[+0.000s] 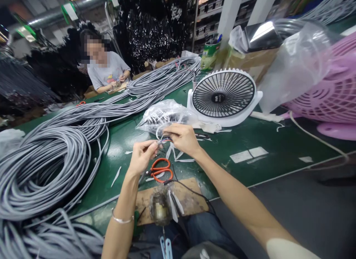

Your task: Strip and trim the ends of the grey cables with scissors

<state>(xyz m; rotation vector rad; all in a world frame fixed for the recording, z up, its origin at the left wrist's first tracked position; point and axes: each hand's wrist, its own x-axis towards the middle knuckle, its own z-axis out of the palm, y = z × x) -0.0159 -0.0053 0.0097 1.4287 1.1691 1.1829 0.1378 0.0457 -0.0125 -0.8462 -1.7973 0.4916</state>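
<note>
In the middle of the view my left hand (144,154) pinches the end of a grey cable (159,142) between thumb and fingers. Thin coloured wires (167,139) come out of that end and run into my right hand (182,138), whose fingers are closed on them. A pale strand loops up beside the right fingertips. Below the hands lie scissors with orange handles (161,170) on the green table. Closer to me, a small, grimy cylindrical device (160,207) sits on a brown board (194,207).
Large coils of grey cable (41,170) cover the left side and stretch to the back. A white fan (222,99), a clear plastic bag (167,112) and a pink fan (328,84) stand beyond. Across the table sits another person (111,71). White scraps (249,154) lie about.
</note>
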